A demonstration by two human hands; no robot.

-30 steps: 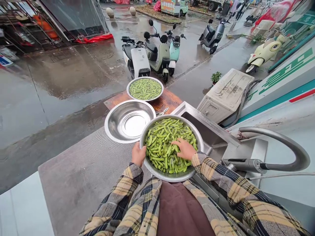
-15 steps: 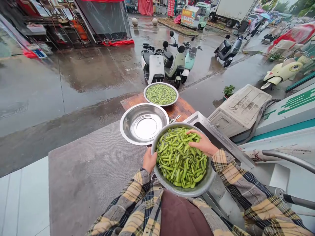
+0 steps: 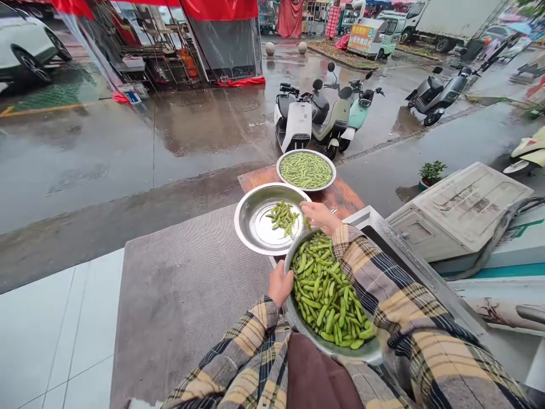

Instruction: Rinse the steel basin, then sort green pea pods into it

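Note:
A grey metal basin (image 3: 290, 318) full of green edamame pods (image 3: 326, 289) leans close against my body, its rim tilted. My left hand (image 3: 281, 283) is closed on the basin's left rim. Over the near right edge of a shiny steel basin (image 3: 243, 230) is my right hand (image 3: 320, 216), its fingers curled with a few pods showing at the fingertips. A small heap of edamame pods (image 3: 283, 217) lies in that steel basin, left of the fingers. My right forearm crosses above the full basin and hides part of its contents.
Beyond the steel basin, another basin (image 3: 305, 170) of pods in water stands on a wooden board (image 3: 258, 177). To the right are a metal sink edge (image 3: 385, 230) and a weathered whitish box (image 3: 462, 210). Parked scooters (image 3: 298, 122) stand on wet ground ahead.
My right hand has moved from the full basin to the steel basin's edge. Pods now lie in the steel basin, which was bare before. My left hand keeps its hold; the view has turned left.

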